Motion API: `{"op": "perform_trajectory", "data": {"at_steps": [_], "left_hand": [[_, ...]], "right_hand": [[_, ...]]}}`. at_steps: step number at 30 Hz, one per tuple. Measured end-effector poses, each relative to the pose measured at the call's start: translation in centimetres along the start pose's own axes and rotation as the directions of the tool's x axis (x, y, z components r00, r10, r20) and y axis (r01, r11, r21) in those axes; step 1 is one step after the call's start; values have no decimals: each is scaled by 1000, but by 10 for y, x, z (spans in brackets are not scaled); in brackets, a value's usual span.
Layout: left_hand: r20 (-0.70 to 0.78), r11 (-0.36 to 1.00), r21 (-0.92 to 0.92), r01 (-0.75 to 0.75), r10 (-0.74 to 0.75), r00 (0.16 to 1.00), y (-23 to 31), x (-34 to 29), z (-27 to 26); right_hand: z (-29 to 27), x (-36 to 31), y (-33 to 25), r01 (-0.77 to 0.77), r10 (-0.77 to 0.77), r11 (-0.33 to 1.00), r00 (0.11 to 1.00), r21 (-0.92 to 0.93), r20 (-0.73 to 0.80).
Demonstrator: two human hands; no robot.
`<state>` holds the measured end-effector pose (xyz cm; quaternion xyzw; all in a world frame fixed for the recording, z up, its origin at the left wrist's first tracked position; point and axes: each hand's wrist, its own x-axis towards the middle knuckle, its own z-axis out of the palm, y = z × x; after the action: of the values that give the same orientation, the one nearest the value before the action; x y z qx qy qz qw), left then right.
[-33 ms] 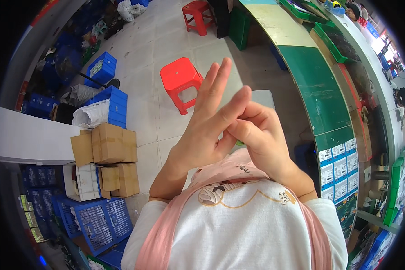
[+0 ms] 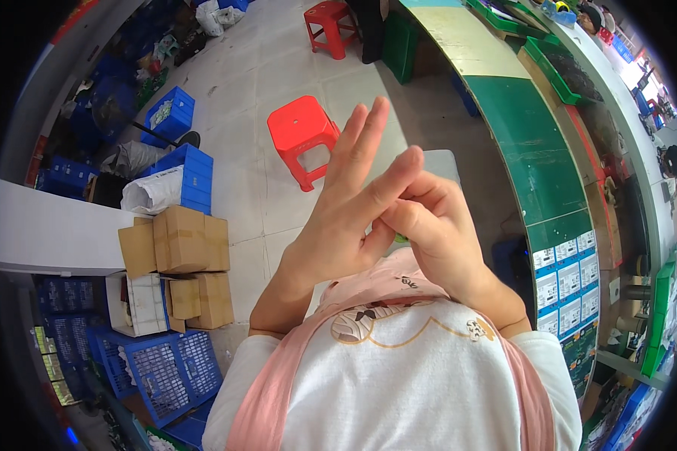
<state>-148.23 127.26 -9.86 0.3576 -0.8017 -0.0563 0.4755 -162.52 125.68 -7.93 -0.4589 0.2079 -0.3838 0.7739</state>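
Note:
My left hand (image 2: 346,207) is raised before my chest, its visible fingers stretched out and spread. Two of them point up and away; another slants right toward my other hand. Close against it, my right hand (image 2: 440,229) is closed in a pinch, thumb and forefinger together beside the left hand's slanting finger and thumb. What the pinch holds, if anything, is hidden behind the fingers. Below the hands lies the pink apron (image 2: 384,284) I wear. A bit of something green (image 2: 401,238) shows just under the right thumb.
A red stool (image 2: 301,124) stands ahead on the tiled floor, another red stool (image 2: 329,26) farther off. Cardboard boxes (image 2: 190,240) and blue crates (image 2: 162,368) are stacked at left. A green-topped table (image 2: 530,143) curves along the right, with green trays (image 2: 557,71) beyond.

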Motion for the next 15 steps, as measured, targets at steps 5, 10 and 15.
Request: {"op": "perform_trajectory", "data": {"at_steps": [5, 10, 15], "left_hand": [[96, 903, -410, 130, -99, 990, 5, -2, -2], [164, 675, -703, 224, -153, 975, 13, -1, -3], [178, 641, -722, 261, -192, 965, 20, 2, -4]], "right_hand": [[0, -2, 2, 35, -38, 999, 997, 41, 70], [4, -4, 4, 163, -159, 986, 985, -48, 66], [4, -5, 6, 295, -300, 929, 954, -222, 12]]}}
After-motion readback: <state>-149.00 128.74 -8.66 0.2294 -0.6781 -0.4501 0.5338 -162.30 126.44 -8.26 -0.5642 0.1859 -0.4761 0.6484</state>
